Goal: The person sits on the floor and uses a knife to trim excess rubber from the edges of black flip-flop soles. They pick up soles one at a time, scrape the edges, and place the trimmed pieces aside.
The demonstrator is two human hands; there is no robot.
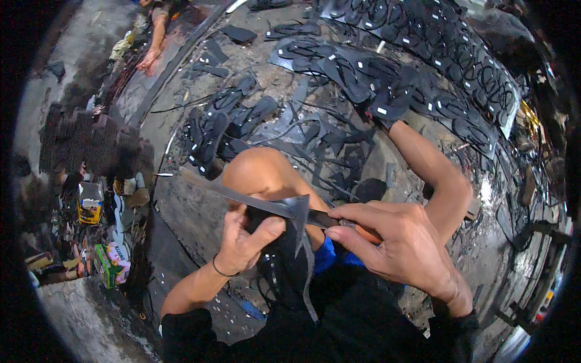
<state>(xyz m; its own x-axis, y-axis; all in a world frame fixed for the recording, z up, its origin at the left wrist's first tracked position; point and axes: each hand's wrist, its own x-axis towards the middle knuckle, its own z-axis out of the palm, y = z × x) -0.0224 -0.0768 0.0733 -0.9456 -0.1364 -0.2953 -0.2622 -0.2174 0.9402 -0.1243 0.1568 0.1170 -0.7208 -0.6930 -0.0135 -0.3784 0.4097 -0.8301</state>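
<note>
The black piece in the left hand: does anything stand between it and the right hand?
Yes, the knife. The right hand grips its handle, and its blade reaches left to the black piece, beside the left hand's thumb. Nothing else visibly stands between them.

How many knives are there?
1: the long knife, held in the right fingers, its blade reaching across to the left fingers, which pinch a black piece. Others may be hidden.
</note>
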